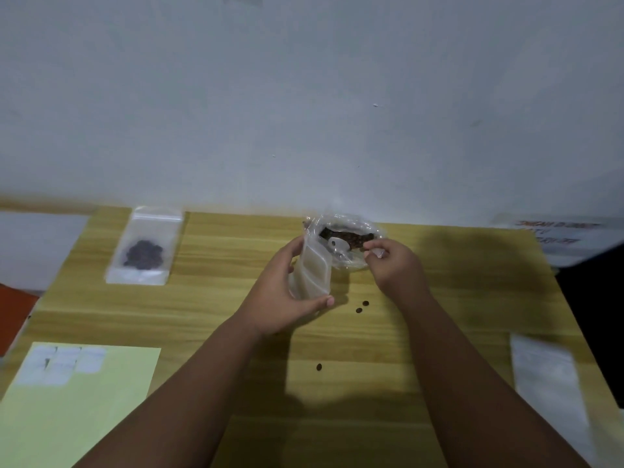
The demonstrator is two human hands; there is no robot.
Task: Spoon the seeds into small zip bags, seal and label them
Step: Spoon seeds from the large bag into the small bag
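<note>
Thin, milky-clear plastic is what I'm handling: the bag [312, 270] stands upright in my left hand [280, 295], fingers curled round its far edge and thumb pressed at its lower corner. It looks empty, so I expect it to weigh almost nothing, flop, and cling shut. I judge the best hold is on the side edges just under the zip, squeezed gently so the mouth bows open.

Just beyond those fingers a crinkled pouch [368, 228] lies open, with dark seeds [351, 238] heaped inside and a white spoon [336, 245] resting on them. My right hand [395, 265] has its fingertips drawn together on what seems to be the spoon's handle end, though blur leaves me unsure.

The seeds look small, hard and rounded, likely to roll. A few loose seeds [365, 303] lie on the wood-grain table [439, 298] between my wrists.

Well left of my left fingers a filled bag [143, 246] lies flat. Nearer me, white labels [62, 364] sit on a pale green sheet [101, 417]. Right of my right forearm lies a spare bag [547, 383].
</note>
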